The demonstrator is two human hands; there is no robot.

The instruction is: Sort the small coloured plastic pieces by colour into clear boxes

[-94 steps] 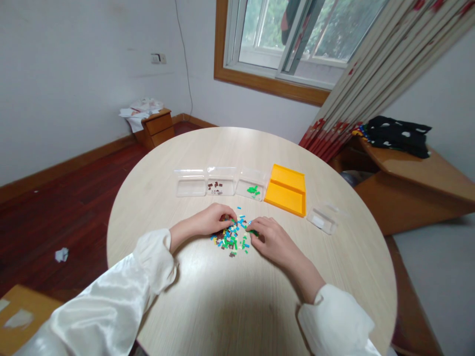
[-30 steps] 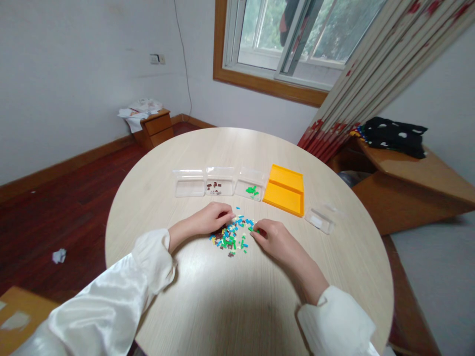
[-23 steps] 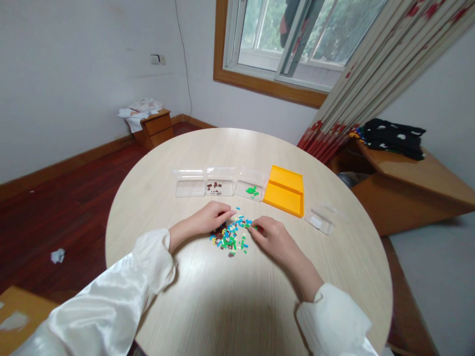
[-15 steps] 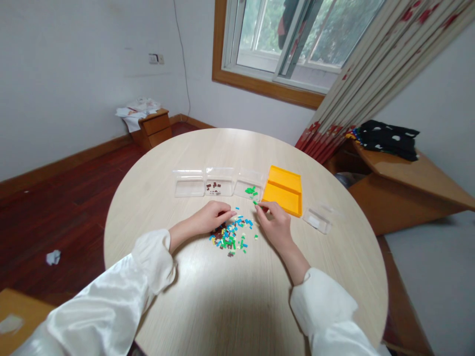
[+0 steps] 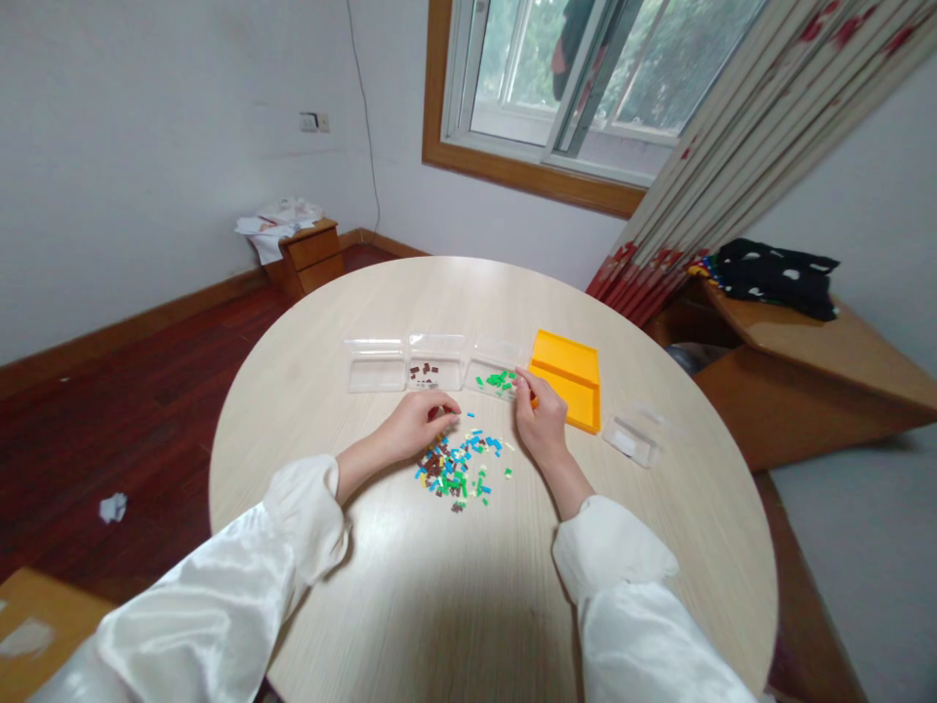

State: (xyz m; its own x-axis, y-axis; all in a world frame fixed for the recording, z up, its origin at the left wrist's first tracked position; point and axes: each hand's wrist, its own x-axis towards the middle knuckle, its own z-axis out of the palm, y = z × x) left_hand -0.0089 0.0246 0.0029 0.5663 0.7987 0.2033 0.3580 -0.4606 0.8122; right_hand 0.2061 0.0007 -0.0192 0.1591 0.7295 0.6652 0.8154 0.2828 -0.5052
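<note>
A small heap of tiny coloured bricks (image 5: 460, 465) lies on the round wooden table (image 5: 454, 293). My left hand (image 5: 419, 426) rests at the heap's upper left edge, fingers curled in a pinch; what they grip is too small to see. My right hand (image 5: 542, 418) reaches to the clear box with green bricks (image 5: 489, 345), its fingertips pressed together at the box's right edge. Left of that box stand a clear box with brown bricks (image 5: 437, 342) and an empty clear box (image 5: 375, 373).
An orange tray (image 5: 572, 383) sits just right of the green box, touching my right hand's far side. A clear box with an open lid (image 5: 633, 439) lies further right. A wooden desk with dark cloth (image 5: 777, 273) stands by the curtain.
My right hand left the heap pinching a green brick and moved up to the box with green bricks. My left hand stayed at the heap.
</note>
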